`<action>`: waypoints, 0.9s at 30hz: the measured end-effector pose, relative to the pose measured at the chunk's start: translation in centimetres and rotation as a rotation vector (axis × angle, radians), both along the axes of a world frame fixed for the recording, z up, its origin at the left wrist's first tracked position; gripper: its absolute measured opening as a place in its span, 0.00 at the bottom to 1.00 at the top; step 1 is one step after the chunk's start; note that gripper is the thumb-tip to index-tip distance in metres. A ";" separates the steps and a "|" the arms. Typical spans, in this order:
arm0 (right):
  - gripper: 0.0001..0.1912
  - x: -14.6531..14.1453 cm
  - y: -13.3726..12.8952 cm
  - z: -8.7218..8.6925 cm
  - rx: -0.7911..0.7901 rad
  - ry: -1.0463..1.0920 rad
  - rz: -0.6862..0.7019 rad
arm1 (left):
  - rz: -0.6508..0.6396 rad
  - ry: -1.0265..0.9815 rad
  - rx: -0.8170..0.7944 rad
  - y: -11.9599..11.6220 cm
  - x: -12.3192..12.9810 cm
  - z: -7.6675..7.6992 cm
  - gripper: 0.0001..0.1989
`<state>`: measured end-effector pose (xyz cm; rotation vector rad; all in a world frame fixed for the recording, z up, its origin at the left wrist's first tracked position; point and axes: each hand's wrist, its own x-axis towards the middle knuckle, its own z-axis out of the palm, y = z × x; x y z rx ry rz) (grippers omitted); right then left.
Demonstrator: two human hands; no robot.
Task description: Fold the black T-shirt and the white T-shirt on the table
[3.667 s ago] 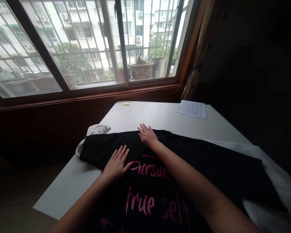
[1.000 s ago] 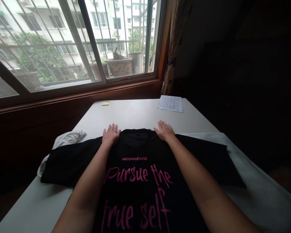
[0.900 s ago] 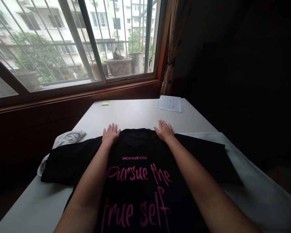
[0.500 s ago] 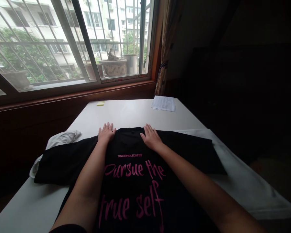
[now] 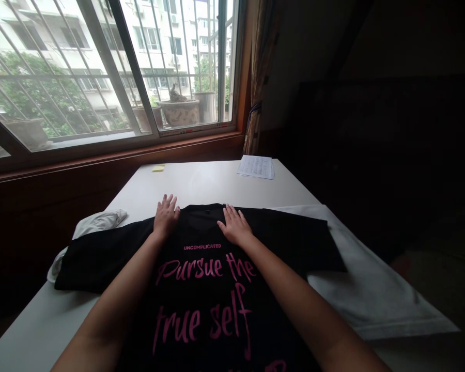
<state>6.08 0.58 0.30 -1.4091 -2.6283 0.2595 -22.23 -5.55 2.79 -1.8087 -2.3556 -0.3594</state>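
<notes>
White surface (image 5: 201, 186) near a barred window (image 5: 132, 67) bears papers (image 5: 256, 167) and a black T-shirt (image 5: 201, 289), left hand (image 5: 165, 214) and right hand (image 5: 235, 226) beside its collar (image 5: 203, 206), each grip loosely spread.

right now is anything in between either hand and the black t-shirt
Nothing visible is. The right hand lies on the black t-shirt beside the neckline, and the left hand is at its upper edge, fingertips reaching past it. The white cloth shows beyond the sleeve on the left, clear of both hands.
</notes>
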 end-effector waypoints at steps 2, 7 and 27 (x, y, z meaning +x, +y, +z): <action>0.41 0.0 0.0 -0.1 0.003 0.003 -0.001 | -0.091 0.043 0.001 -1.8 2.1 -0.2 0.30; 0.41 0.0 0.0 -0.2 0.009 0.008 0.000 | -0.211 0.050 -0.127 -7.4 7.4 -1.9 0.33; 0.41 -0.1 0.2 -0.4 0.003 -0.012 -0.005 | -0.480 0.209 -0.081 -20.5 7.6 -2.1 0.32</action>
